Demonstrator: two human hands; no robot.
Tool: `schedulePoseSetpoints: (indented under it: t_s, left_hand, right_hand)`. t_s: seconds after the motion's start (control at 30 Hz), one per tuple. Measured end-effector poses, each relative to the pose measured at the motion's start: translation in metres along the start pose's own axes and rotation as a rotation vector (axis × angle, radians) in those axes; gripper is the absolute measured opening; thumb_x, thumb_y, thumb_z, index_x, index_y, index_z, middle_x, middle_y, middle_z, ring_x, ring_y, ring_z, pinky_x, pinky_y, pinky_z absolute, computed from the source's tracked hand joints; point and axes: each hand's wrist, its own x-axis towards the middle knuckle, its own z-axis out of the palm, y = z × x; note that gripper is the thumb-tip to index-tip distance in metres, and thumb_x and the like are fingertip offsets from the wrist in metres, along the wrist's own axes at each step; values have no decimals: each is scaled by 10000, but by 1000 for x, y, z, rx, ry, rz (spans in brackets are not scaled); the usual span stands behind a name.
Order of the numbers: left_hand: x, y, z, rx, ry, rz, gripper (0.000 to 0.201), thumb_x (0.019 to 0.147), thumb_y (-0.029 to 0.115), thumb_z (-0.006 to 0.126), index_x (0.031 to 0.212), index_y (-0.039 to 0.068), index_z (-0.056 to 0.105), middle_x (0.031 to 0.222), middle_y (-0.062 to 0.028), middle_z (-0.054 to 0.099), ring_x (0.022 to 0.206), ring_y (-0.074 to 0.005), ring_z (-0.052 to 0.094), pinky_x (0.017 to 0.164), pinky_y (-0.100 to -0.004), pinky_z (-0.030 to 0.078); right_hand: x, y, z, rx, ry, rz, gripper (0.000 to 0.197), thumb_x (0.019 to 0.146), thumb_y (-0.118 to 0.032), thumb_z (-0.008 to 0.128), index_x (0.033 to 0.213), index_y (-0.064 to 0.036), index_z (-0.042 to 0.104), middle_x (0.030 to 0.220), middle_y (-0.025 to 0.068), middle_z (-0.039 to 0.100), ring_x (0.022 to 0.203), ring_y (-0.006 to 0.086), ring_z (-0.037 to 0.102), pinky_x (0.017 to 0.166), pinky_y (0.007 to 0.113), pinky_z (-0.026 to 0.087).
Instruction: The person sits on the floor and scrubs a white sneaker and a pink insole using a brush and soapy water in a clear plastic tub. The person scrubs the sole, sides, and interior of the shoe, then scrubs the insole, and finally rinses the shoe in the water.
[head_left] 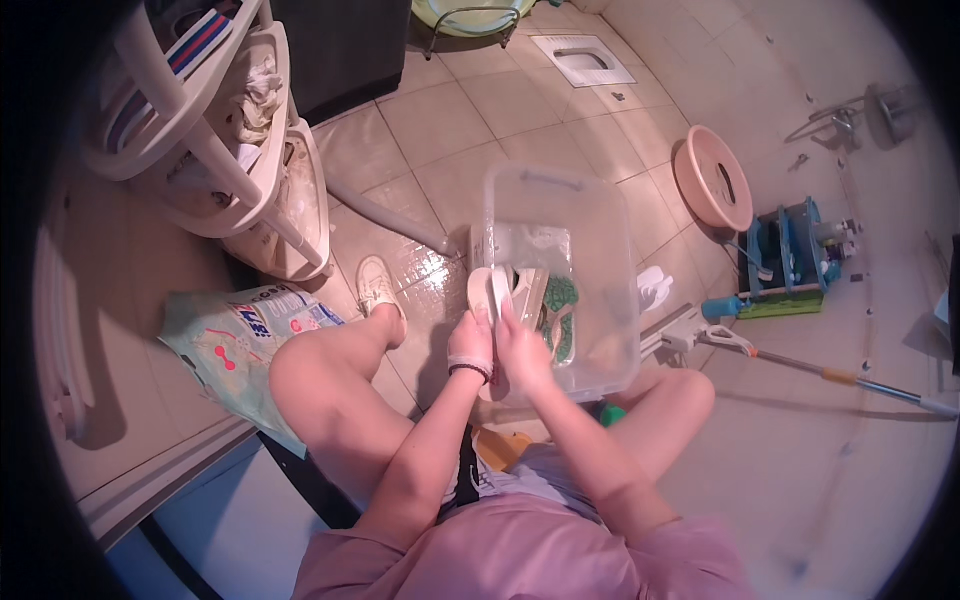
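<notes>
Between my knees, over the near left side of a clear plastic storage box (pixel 625 290), both my hands hold a pair of pale slippers upright and side by side. My left hand (pixel 472 340) is closed round the left slipper (pixel 480 288). My right hand (pixel 524 352) is closed round the right slipper (pixel 501 284); its fingers are partly hidden. A beaded bracelet (pixel 470 368) circles my left wrist. Inside the box lie green textured footwear (pixel 560 293) and other pale shoes, partly covered by my right hand.
On the left stand a white tiered rack (pixel 310 190) and a printed plastic bag (pixel 230 345). A grey hose (pixel 390 222) crosses the tiled floor. To the right are white slippers (pixel 654 288), a pink basin (pixel 712 180), a blue caddy (pixel 785 250) and a long-handled mop (pixel 820 373). A squat toilet (pixel 583 60) is at the back.
</notes>
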Motion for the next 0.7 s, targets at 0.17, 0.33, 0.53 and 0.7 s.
schedulePoseSetpoints:
  t_s: [0.17, 0.33, 0.53, 0.7]
  left_hand:
    - [0, -4, -5, 20, 11, -40, 463, 941, 409, 346, 891, -3, 551, 894, -271, 598, 859, -441, 566, 751, -499, 441]
    - [1, -6, -3, -7, 18, -25, 453, 937, 399, 356, 929, -5, 560, 913, -270, 598, 881, -437, 565, 777, -492, 436]
    - [-3, -12, -8, -138, -51, -70, 425, 862, 393, 499, 1015, -3, 519, 1014, -280, 574, 973, -440, 538, 822, -480, 427]
    - [-54, -22, 10, -120, 73, 41, 403, 792, 272, 607, 1072, 12, 483, 1107, -258, 541, 1048, -412, 515, 873, -445, 416]
  right_hand:
    - [-15, -17, -6, 88, -34, 26, 409, 906, -286, 435, 1302, -190, 464, 791, 243, 612, 714, 395, 610, 641, 446, 488]
    - [-69, 21, 9, 38, -81, -13, 422, 911, -294, 432, 1326, -212, 434, 790, 245, 610, 707, 390, 612, 640, 442, 489]
    - [32, -24, 12, 87, 41, 61, 426, 907, -355, 404, 1325, -279, 428, 812, 233, 623, 759, 396, 609, 717, 474, 473]
    - [13, -13, -1, -80, -8, -71, 416, 899, -343, 424, 1313, -314, 446, 790, 199, 632, 724, 362, 620, 693, 443, 490]
